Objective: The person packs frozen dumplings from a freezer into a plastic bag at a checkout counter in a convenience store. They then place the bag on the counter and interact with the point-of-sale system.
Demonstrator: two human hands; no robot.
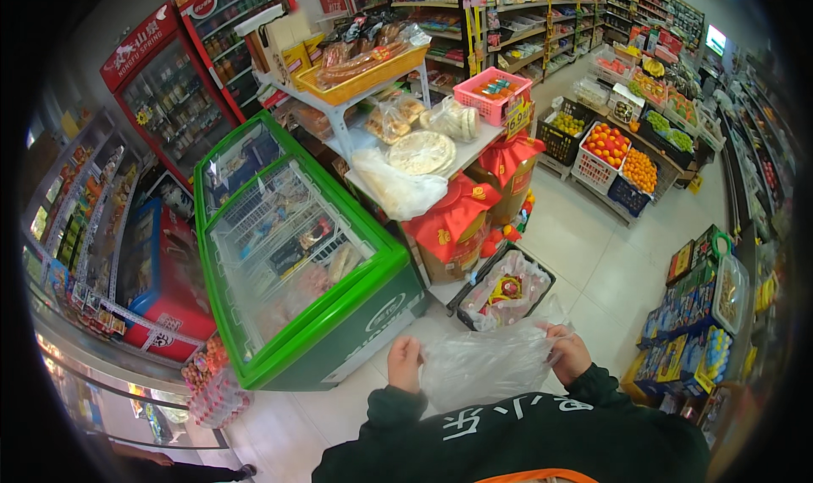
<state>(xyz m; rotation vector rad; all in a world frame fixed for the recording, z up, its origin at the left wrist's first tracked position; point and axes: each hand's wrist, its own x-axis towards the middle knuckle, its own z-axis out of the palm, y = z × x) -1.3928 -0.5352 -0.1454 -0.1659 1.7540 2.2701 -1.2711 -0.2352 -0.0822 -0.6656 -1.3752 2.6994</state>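
Observation:
A clear plastic bag [483, 366] stretches between my two hands in front of my dark green top. My left hand [405, 363] pinches its left edge, fingers closed. On the other side my right hand [567, 352] grips the upper right edge, also closed. The thin film is crumpled and see-through, and nothing shows inside it. Just beyond it on the floor stands a black crate [464, 307] lined with clear plastic, with a red-and-yellow item [506, 288] lying in it.
Left of me is a green chest freezer [398, 258] with a glass top. Ahead, a table [483, 136] carries flatbreads [422, 152] and a yellow tray [309, 83] of packaged goods. Red-covered jars [453, 220] stand under its edge. Fruit crates [593, 174] are at the far right, stacked boxes [677, 313] nearer.

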